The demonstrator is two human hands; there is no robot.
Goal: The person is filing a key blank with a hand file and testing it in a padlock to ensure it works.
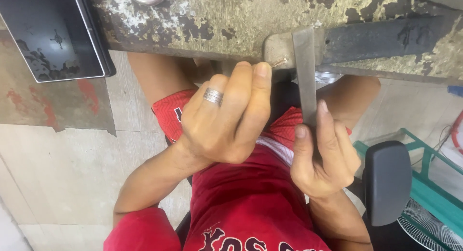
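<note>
**Filing a small piece at the bench edge**

Nearest, red shirt and red shorts (169, 113), seated on a dark chair (388, 181). Left hand (224, 120), silver ring (212, 96) on one finger, grip closed tight on a small thin metal piece (279, 63), pinched at the fingertips and pressed to a wooden peg (277, 48) jutting from the surface's edge. Right hand (325, 154) wrapped around the lower end of a flat grey file (305, 72), thumb and forefinger laid along the blade, blade standing upright across the peg just beside the piece.

Risk as judged from here: fingertips very near the file's cutting face (barely any gap), so a slip off the tiny piece could scrape skin; too light a pinch could let the piece spring away toward the floor.

Farther off, the worn, paint-flaked surface (231, 19), a black tray (53, 34) at its left corner, a fan (429, 227) and green frame (424, 183) off to the right.
</note>
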